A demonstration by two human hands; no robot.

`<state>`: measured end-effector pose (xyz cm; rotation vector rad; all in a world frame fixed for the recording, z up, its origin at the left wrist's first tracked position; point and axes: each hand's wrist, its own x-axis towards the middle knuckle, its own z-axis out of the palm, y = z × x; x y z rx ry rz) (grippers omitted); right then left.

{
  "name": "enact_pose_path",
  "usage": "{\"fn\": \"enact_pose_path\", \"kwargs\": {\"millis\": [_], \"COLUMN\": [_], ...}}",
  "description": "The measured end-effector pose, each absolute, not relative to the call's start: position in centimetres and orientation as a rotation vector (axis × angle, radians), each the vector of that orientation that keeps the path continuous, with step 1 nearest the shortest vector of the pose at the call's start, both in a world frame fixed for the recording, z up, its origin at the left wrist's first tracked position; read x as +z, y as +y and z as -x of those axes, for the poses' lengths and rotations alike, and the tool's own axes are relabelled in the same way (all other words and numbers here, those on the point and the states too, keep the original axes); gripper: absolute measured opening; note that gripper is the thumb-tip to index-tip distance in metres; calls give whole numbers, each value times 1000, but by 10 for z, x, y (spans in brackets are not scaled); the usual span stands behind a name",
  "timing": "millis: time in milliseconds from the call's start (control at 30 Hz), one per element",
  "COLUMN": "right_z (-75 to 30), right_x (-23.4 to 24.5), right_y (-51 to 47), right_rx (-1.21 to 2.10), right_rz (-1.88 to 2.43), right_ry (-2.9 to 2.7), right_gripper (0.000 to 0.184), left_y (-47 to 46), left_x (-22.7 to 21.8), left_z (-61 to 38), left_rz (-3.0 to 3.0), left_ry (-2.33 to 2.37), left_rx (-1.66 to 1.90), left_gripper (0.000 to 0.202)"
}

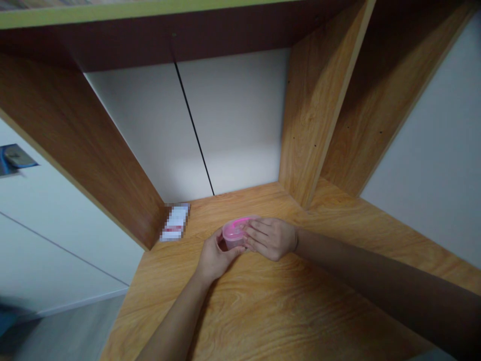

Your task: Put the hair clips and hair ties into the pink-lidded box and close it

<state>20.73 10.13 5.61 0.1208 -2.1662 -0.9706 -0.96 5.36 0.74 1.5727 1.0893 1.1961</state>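
A small round pink plastic container (pixel 236 233) with a translucent body and a pink lid sits at the middle of the wooden desktop (pixel 263 321). My left hand (pixel 220 255) cups it from the near left side. My right hand (pixel 269 238) presses its fingers against the right side of the same container, covering part of the lid. Beside the left wall of the desk lies a flat, pixelated white and red packet (pixel 175 223), which neither hand touches.
Wood-grain side panels (pixel 315 110) and a dark overhead shelf (pixel 180 45) frame the desk, with a white back panel (pixel 233 120) behind it. The desk's near left edge drops to a grey floor (pixel 71 331). A blue item (pixel 15 159) sits on the far-left wall.
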Motion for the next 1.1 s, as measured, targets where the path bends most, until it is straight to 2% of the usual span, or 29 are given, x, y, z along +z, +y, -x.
{"fn": "enact_pose_path", "kwargs": {"millis": [533, 833, 1100], "right_z": [-215, -214, -208], "right_x": [49, 27, 37], "right_y": [104, 103, 97], "right_rx": [-981, -824, -649], "right_rz": [-50, 71, 210], "right_ry": [-2218, -2200, -2159], "right_gripper": [16, 16, 12], "left_y": [57, 57, 54], "left_x": [9, 12, 8], "left_z": [12, 12, 12], "left_rz": [-1566, -1521, -1621], "left_ry": [1028, 1020, 1059], "left_rx": [1174, 1147, 1203], "left_gripper": [55, 59, 60]}}
